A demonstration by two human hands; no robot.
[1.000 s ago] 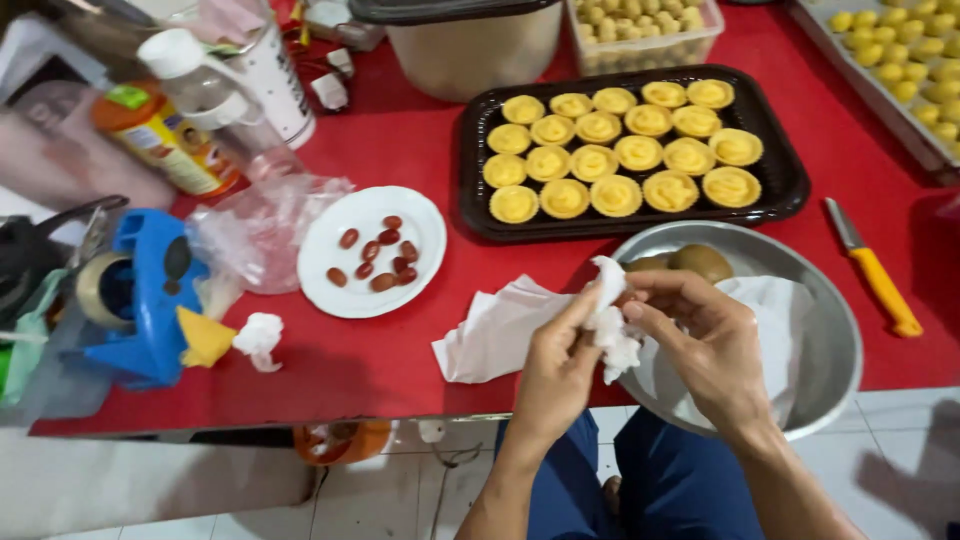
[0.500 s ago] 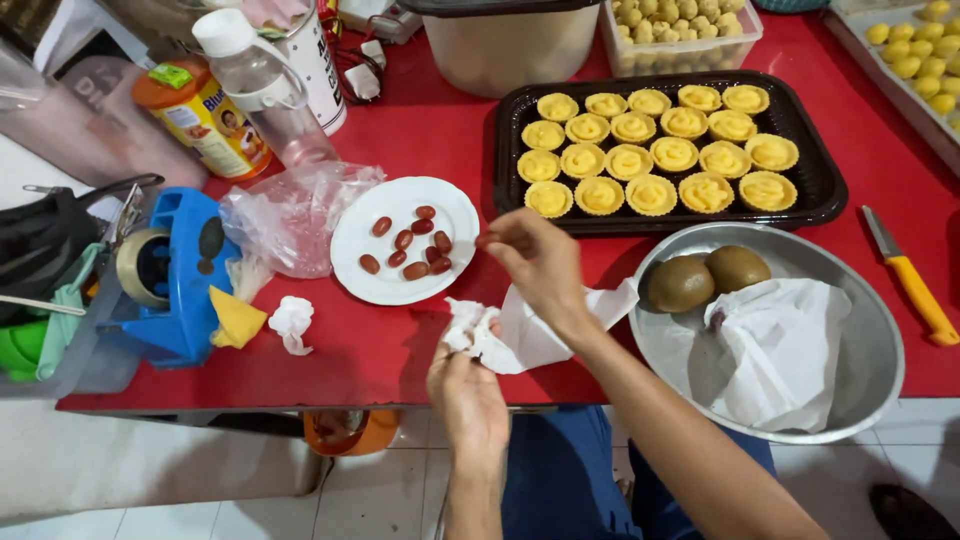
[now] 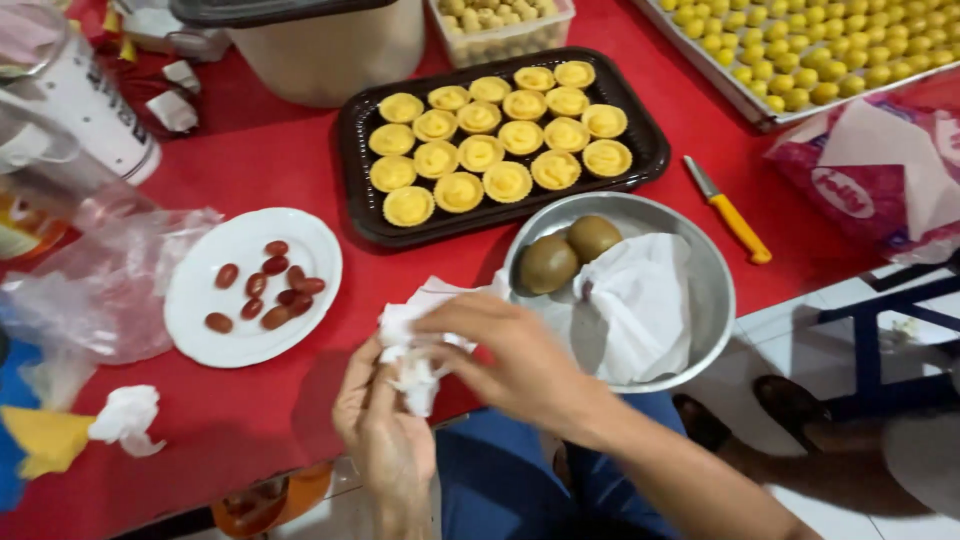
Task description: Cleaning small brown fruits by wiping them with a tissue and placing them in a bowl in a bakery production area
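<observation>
Table [image 3: 280, 170] is red and pretty packed, its near edge running right under the hands, so the only open red patch is the bit between the white plate and the front edge. Biggest thing up top is the black tray [image 3: 352, 120] of yellow tarts [image 3: 481, 152], with a pale tub [image 3: 330, 55] behind it and a metal tray of small yellow balls [image 3: 800, 70] off to the far right. Steel bowl [image 3: 715, 300] sits just right of the hands, holding two brown kiwis [image 3: 565, 252] and a white cloth [image 3: 640, 305]. White plate [image 3: 200, 300] with small red fruits [image 3: 270, 290] is to the left, clear plastic bag [image 3: 90, 290] beside it. Orange-handled knife [image 3: 730, 212] lies near the bowl, a crumpled white scrap [image 3: 125, 418] near the front left. Crumpled tissue [image 3: 415, 365] hangs right at the table edge: left hand [image 3: 385, 430] cups it from below with curled fingers, right hand [image 3: 500, 355] pinches down on it from above
</observation>
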